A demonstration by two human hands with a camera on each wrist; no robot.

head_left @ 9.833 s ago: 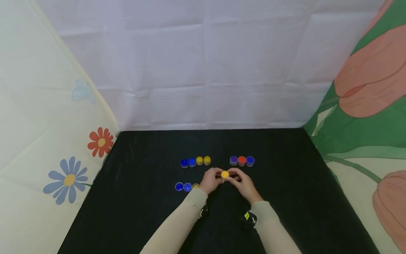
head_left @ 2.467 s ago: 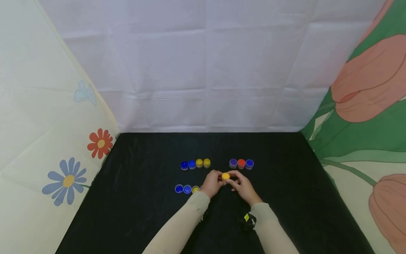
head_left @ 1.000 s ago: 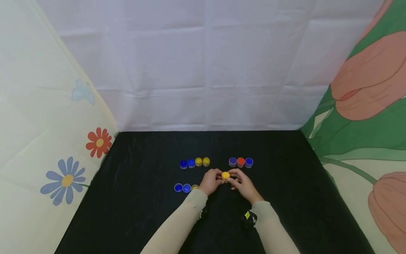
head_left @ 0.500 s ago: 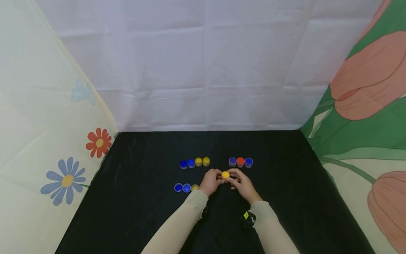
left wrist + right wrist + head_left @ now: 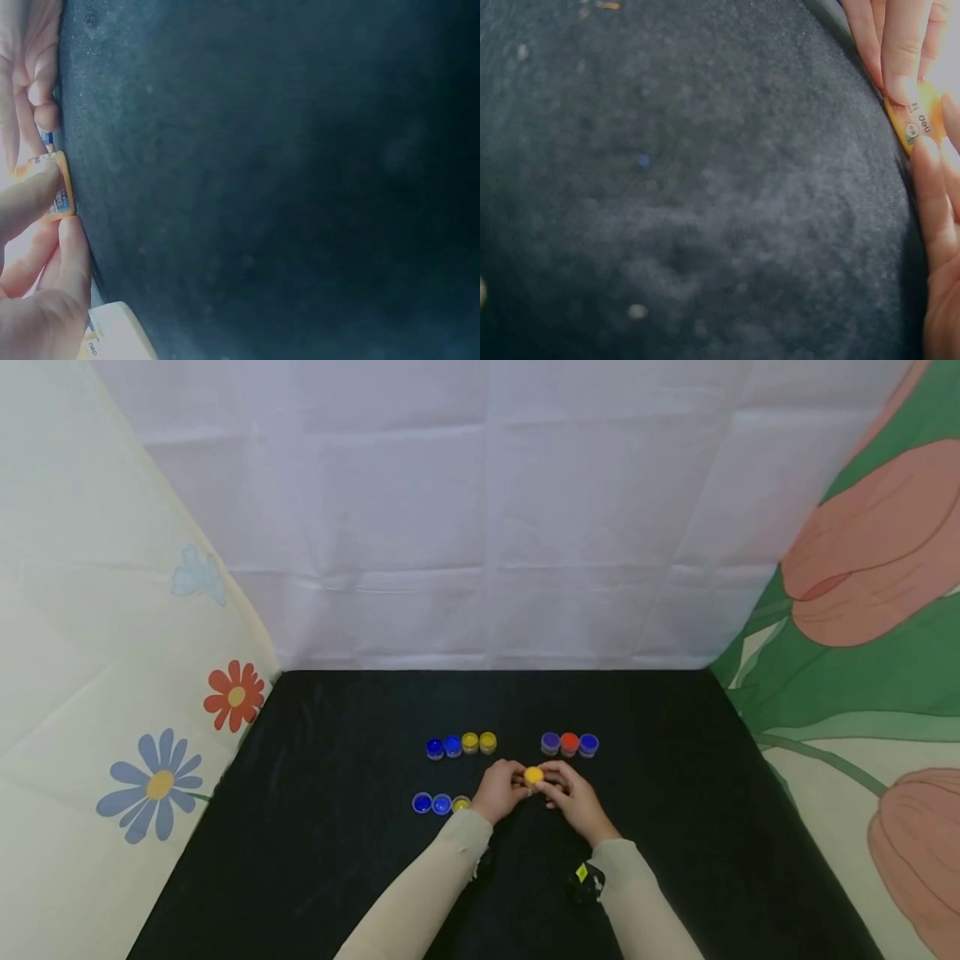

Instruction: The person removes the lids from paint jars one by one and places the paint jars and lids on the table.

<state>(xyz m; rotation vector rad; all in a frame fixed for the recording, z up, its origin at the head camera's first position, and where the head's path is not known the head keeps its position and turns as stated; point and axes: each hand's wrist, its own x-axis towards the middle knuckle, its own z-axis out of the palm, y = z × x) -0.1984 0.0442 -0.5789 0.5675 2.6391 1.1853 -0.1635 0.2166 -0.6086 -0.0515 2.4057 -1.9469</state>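
Both hands pinch one small round yellow-orange paint pot (image 5: 533,776) between their fingertips, low over the black cloth. My left hand (image 5: 498,792) grips it from the left, my right hand (image 5: 576,799) from the right. Its printed label faces the camera in the right wrist view, with fingers on either side of the pot (image 5: 915,120). In the left wrist view a thumb lies across the label of the pot (image 5: 60,191). A front row has a dark blue pot (image 5: 422,802), a lighter blue pot (image 5: 442,804) and a yellow pot (image 5: 461,803), partly hidden by my left arm.
Behind the hands, a back-left row holds two blue pots (image 5: 444,747) and two yellow pots (image 5: 478,742). At back right stand a purple pot (image 5: 551,742), an orange-red pot (image 5: 569,743) and a blue-violet pot (image 5: 588,744). Black cloth (image 5: 337,827) covers the table, with a white sheet (image 5: 480,527) behind.
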